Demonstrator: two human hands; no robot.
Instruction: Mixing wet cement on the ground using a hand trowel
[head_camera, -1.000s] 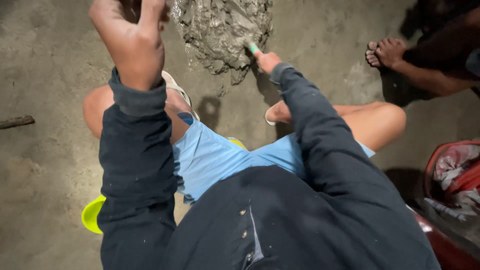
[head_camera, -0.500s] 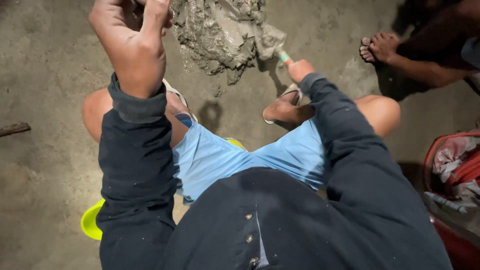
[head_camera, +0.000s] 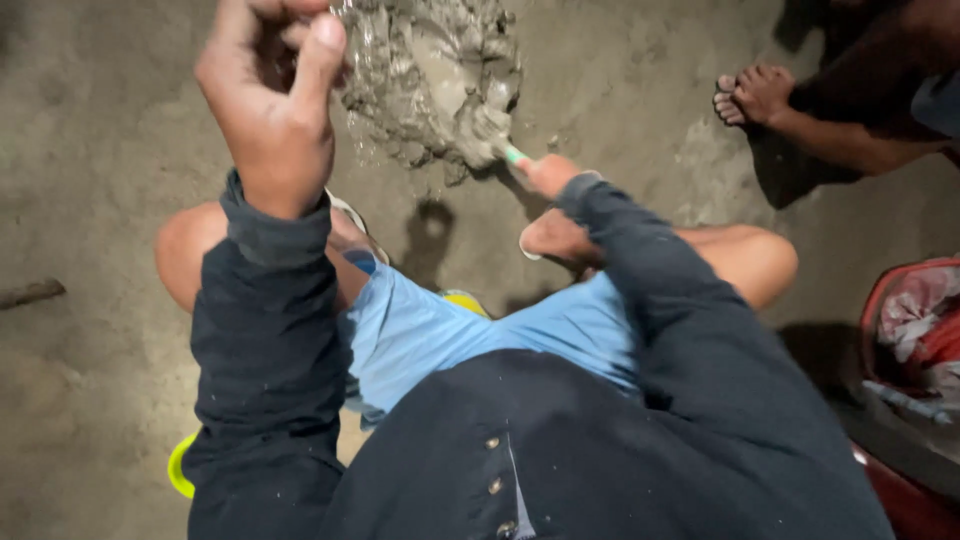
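Right hand (head_camera: 552, 176) grips a green-handled trowel (head_camera: 512, 155), blade buried in the grey wet mortar heap (head_camera: 435, 80) just ahead to work it. Left hand (head_camera: 275, 105), raised beside the heap, loosely curled, apparently empty, keeping clear.

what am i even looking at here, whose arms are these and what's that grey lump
There is no machine here. The one picture comes from a camera worn on a person's head, looking down, so the two dark-sleeved arms are that person's own. They squat on a yellow stool over a rough concrete floor. The grey lump is a pile of wet cement. The right hand has its grip closed on a green-handled tool whose working end is buried in the pile. The left hand is raised and loosely curled; whether it holds anything cannot be told. The bare foot at top right belongs to someone else. A red basin sits at lower right.
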